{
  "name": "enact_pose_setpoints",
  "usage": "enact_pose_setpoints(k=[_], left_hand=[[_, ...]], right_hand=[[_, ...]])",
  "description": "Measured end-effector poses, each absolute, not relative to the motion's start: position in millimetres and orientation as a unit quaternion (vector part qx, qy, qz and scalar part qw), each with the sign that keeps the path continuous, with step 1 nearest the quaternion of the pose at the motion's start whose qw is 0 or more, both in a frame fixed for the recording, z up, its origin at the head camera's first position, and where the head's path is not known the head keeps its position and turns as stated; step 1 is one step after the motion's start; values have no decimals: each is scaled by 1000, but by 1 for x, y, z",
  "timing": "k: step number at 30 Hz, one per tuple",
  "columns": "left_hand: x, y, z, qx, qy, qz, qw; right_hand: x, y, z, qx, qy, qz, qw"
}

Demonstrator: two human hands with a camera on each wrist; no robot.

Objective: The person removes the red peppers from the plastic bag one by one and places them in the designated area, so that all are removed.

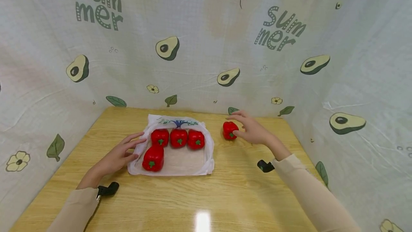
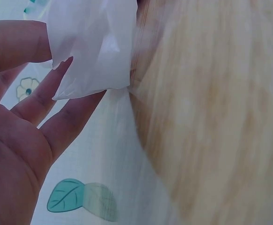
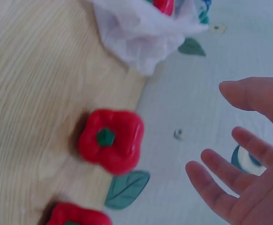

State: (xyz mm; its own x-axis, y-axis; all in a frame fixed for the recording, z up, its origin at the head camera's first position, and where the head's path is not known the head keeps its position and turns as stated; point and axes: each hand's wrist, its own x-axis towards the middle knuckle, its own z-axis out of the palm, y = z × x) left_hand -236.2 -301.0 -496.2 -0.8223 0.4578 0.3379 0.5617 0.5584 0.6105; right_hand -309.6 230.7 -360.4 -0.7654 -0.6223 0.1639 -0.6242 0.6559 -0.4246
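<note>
Four red bell peppers with green stems, one of them a bell pepper [image 1: 153,158] at the front left, lie in a white-lined box [image 1: 188,162]. My left hand [image 1: 117,156] is at the box's left side, its spread fingers touching the white lining [image 2: 92,51]. To the right of the box, another red bell pepper [image 1: 230,130] sits on the table, with my right hand [image 1: 252,128] just beside it. In the right wrist view that hand [image 3: 248,164] has its fingers spread and stands apart from the pepper [image 3: 112,141]. Part of a further pepper [image 3: 77,216] shows at the lower edge.
The wooden table [image 1: 161,203] ends at a hanging cloth [image 1: 199,53] printed with avocados and leaves. Dark wrist-worn devices are on both arms, one [image 1: 108,189] on the left and one [image 1: 265,166] on the right.
</note>
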Motion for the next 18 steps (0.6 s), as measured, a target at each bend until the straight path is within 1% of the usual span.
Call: enact_pose_setpoints(k=[13,18], left_hand=[[-236,-300,-496,-289,-875,-384,57],[-237,-300,-496,-287,-875,-386,55]], right_hand=[[-297,179,-366,372,-894,250,1],[-295,158,-371,378,-887,263,-11]])
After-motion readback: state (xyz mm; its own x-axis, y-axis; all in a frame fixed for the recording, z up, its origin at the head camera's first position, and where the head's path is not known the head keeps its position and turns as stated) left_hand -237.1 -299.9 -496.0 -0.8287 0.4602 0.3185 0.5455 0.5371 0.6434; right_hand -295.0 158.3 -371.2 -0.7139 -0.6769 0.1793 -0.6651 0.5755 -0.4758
